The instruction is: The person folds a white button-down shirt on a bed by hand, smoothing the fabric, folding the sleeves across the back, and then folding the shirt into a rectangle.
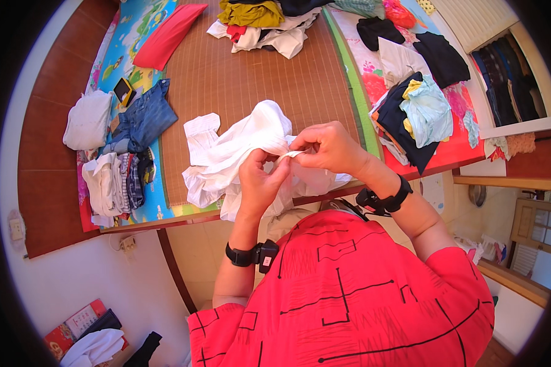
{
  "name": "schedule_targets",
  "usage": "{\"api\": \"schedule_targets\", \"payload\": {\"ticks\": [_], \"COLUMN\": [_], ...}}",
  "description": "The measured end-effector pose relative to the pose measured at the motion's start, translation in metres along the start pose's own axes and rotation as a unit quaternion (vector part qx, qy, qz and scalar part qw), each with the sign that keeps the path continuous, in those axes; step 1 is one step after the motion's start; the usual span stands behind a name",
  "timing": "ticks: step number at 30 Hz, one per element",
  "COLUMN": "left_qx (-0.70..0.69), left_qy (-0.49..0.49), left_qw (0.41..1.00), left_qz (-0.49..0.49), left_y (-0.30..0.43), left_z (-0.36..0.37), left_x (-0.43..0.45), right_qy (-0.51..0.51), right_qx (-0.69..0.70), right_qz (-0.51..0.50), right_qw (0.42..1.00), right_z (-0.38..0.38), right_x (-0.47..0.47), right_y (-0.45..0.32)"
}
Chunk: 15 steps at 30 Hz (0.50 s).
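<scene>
A white garment [243, 137], perhaps a shirt, lies bunched on the brown slatted mat [257, 82], and part of it hangs over the bed's front edge. My left hand [259, 181] pinches its edge between thumb and fingers. Just to the right, my right hand [333, 147] grips the same narrow edge with its fingertips, close to the left. What lies between the fingertips is too small to make out. Both wrists wear black straps with small black devices.
Folded jeans [144, 117] and a stack of folded shirts [112, 183] lie left. Folded clothes with a light blue garment [427, 110] on top sit right, near black garments [441, 57]. A heap with a mustard garment [252, 13] and a red pillow [170, 36] are farther back.
</scene>
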<state>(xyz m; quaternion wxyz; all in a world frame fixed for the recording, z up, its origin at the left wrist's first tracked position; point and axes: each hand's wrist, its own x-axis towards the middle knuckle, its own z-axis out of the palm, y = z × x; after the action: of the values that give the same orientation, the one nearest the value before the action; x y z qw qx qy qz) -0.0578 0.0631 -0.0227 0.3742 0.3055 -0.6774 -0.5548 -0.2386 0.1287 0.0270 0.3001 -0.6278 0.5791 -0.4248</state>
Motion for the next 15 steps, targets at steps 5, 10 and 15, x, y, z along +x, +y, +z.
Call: {"api": "schedule_targets", "payload": {"ticks": [5,10,15], "left_qx": [-0.074,-0.087,-0.094], "left_qy": [-0.005,-0.018,-0.054], "left_qw": [0.995,0.991,0.986], "left_qz": [-0.059,-0.101,-0.128], "left_y": [0.000,0.001,-0.003], "left_z": [0.001,0.000,-0.005], "left_x": [0.003,0.003,0.007], "right_qy": [-0.036,-0.066,-0.097], "right_qx": [0.021,-0.006,-0.024], "right_qz": [0.013,0.008,-0.006], "right_qw": [0.999,0.998,0.995], "right_z": [0.000,-0.003,-0.008], "right_x": [0.003,0.006,0.009], "right_y": [0.009,0.011,0.011]}}
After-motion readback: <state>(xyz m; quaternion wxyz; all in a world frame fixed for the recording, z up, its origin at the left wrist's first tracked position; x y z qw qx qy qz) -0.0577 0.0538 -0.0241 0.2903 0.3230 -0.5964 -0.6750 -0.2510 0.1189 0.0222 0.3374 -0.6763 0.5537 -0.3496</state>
